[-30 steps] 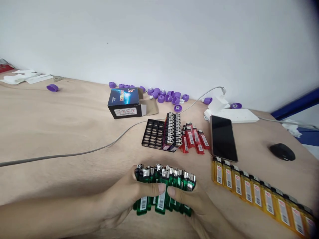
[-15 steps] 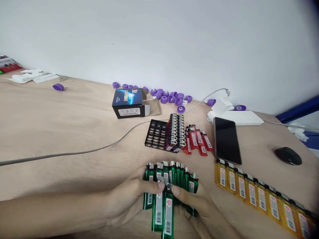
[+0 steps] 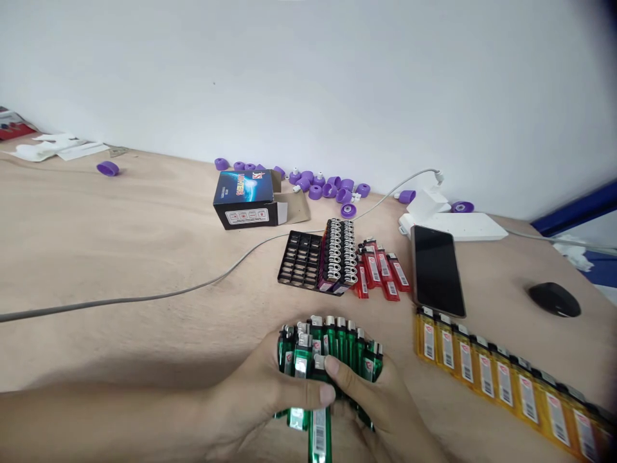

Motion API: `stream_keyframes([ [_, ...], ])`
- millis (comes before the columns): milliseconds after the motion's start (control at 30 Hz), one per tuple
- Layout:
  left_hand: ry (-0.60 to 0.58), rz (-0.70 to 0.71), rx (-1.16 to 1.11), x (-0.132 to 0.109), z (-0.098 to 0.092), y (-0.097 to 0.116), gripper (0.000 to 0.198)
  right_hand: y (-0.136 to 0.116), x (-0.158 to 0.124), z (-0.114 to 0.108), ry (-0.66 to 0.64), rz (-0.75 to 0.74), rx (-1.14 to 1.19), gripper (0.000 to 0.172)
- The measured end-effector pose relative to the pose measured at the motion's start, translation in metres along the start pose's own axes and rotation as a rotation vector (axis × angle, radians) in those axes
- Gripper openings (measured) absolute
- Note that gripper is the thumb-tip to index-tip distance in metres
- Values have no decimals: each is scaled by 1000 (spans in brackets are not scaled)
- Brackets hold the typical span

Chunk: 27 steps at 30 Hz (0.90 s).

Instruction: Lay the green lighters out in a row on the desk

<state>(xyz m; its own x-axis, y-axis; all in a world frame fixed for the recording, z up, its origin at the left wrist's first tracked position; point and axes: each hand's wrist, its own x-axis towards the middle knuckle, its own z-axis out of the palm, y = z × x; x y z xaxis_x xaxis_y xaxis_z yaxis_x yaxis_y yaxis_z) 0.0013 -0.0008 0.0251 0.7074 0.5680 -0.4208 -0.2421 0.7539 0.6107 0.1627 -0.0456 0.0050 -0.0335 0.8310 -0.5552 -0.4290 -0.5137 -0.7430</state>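
Observation:
A bunch of green lighters (image 3: 343, 341) is gathered between both palms at the front of the table. My left hand (image 3: 270, 379) is closed around its left side, the thumb lying across the front lighters. From the right, my right hand (image 3: 380, 392) wraps the bunch with its thumb near the metal top of a front lighter. Most fingers are hidden behind the lighters. Beyond them, a black slotted tray (image 3: 299, 260) bears rows of purple lighters (image 3: 332, 276) on its right part. Red lighters (image 3: 380, 267) lie loosely beside it.
Yellow lighters (image 3: 486, 373) form a slanting row at the right. Behind them are a phone (image 3: 438, 270), a mouse (image 3: 554, 299) and a white power strip (image 3: 472, 226). An open box (image 3: 245, 199) and several purple caps (image 3: 330, 190) lie near the wall. A grey cable (image 3: 193, 285) crosses the table.
My left thumb has slid down and right across the front lighters. The front green lighters have shifted within the grip, and the view has moved slightly.

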Motion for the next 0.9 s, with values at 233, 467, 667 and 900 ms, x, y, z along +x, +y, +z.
stream_keyframes([
  [233, 147, 31, 48, 5, 2, 1, 59, -11, -7, 3, 38, 126, 51, 75],
  [467, 216, 23, 122, 6, -1, 7, 56, -21, -13, 4, 32, 140, 70, 81],
  [667, 246, 13, 145, 5, -1, 8, 56, -18, -8, -2, -1, 158, 116, 82],
  [900, 275, 8, 135, 4, 0, 11, 51, -20, -6, -7, -11, 179, 184, 76],
])
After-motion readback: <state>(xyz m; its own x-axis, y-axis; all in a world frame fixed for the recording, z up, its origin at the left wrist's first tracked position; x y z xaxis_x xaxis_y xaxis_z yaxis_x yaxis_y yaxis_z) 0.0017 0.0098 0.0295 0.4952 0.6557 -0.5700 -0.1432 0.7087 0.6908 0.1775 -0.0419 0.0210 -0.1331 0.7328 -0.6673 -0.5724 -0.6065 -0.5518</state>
